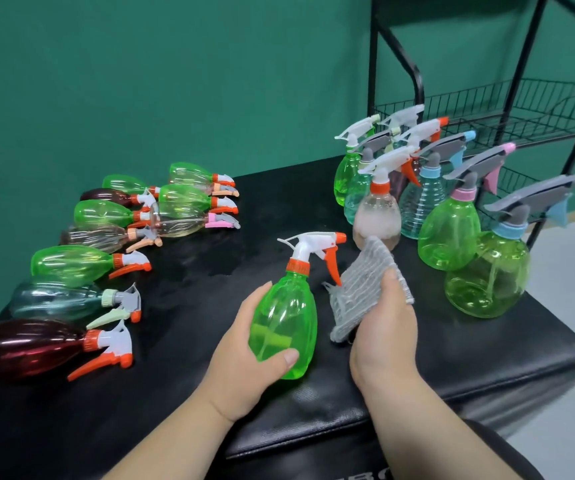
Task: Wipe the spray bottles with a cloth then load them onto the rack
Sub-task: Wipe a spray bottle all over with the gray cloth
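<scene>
– If that green bottle (282,327) slips, what causes it?

– As I judge it, the grip. Seen from the head camera, the left hand (244,358) alone holds it, fingers and thumb curled round the smooth body, tilted over the front middle of the counter (348,393). I cannot tell whether its base touches. A firm rub from one side could twist it loose.

– And the right hand (383,334)?

– It grips a folded grey cloth (362,289), thumb on top, just beside the bottle's orange trigger. The weave looks loose (a likely snag on that trigger tip).

– Anything nearby at risk?

– The standing bottles (448,233). A clear one stands just behind the cloth, so a wide wipe could tip it into its neighbours. They also stand between the hands and the rack (521,109), so reaching across to load may knock them over. The bottles lying on their sides (71,265) are rounded and might roll if the counter is bumped.

– Numbers?

– One bottle in hand, ten lying at the left, and about eight standing at the right (they overlap, so I counted spray heads). One cloth, one black wire rack with nothing visible on its shelves.
</scene>
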